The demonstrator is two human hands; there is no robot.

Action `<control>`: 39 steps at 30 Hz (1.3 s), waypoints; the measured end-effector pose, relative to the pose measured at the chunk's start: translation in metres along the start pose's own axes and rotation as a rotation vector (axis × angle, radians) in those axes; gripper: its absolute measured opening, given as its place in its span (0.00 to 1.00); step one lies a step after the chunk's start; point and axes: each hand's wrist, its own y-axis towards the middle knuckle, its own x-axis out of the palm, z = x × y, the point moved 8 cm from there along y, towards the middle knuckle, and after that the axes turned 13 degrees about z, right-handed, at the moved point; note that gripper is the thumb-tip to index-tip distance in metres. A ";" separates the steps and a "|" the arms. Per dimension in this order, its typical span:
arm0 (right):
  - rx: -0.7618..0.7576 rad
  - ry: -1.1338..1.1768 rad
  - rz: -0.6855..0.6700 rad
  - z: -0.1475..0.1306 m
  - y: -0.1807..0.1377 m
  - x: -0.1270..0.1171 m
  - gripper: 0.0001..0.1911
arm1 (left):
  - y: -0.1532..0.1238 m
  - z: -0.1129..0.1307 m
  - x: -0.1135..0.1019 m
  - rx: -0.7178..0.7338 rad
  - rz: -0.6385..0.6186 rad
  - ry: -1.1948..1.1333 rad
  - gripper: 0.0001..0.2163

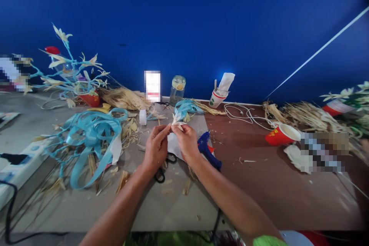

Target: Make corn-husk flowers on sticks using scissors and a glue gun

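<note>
Nearest the camera, the person's two forearms [121, 200] reach in from the bottom of the frame, a green sleeve [268, 241] showing at lower right. Their hands meet at the centre, where a pale flower [176, 118] stands petals up between the fingertips. The left hand [157, 145] and the right hand [186, 141] both have their fingers pinching its base, tips close together. Under the hands lies white paper [173, 144]; just below the left hand are scissors [163, 179] with black handles, and beside the right hand is a blue glue gun [213, 158]. Blue ribbon [92, 130] is heaped left of centre among dry scraps [133, 134], with a white roll [143, 117] to its right. Behind the hands stand a clear jar [178, 94], a blurred-out lit screen [152, 84] and a white cup [216, 100] holding paper. A branch [74, 62] with pale flowers spreads at upper left. On the right half of the tabletop [248, 180], a red cup [278, 135] lies tipped near crumpled tissue [295, 157], with a white cable [245, 112] above it to the left. A power strip [31, 157] sits at far left, and a blue wall [184, 27] fills the top.
</note>
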 end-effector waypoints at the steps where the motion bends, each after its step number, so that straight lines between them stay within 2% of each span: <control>1: -0.028 -0.016 0.000 -0.002 0.001 -0.001 0.11 | 0.000 0.001 0.001 -0.003 -0.017 0.001 0.14; 3: -0.084 -0.065 -0.025 -0.006 0.003 -0.001 0.10 | 0.001 -0.002 0.002 -0.064 -0.032 -0.029 0.10; 5: -0.135 -0.144 -0.078 -0.008 0.004 0.000 0.09 | 0.003 -0.011 0.000 -0.208 -0.032 -0.095 0.08; 8: -0.210 -0.267 -0.167 -0.011 0.005 0.003 0.10 | 0.003 -0.031 -0.004 -0.444 0.008 -0.192 0.12; 10: -0.261 -0.335 -0.234 -0.013 0.004 0.007 0.10 | 0.003 -0.038 -0.004 -0.502 0.000 -0.208 0.13; 13: -0.309 -0.414 -0.301 -0.016 0.001 0.012 0.09 | 0.005 -0.040 -0.004 -0.466 -0.023 -0.183 0.11; 18: -0.325 -0.496 -0.302 -0.017 0.002 0.013 0.07 | 0.006 -0.043 -0.003 -0.407 -0.048 -0.130 0.10; 23: -0.345 -0.542 -0.287 -0.017 0.004 0.012 0.07 | 0.005 -0.049 -0.003 -0.448 -0.034 -0.147 0.13; 27: -0.402 -0.581 -0.308 -0.020 0.004 0.014 0.08 | 0.001 -0.048 0.002 -0.523 -0.098 -0.144 0.15; 39: -0.352 -0.732 -0.169 -0.023 0.004 0.007 0.06 | 0.004 -0.047 -0.003 -0.465 -0.037 -0.186 0.10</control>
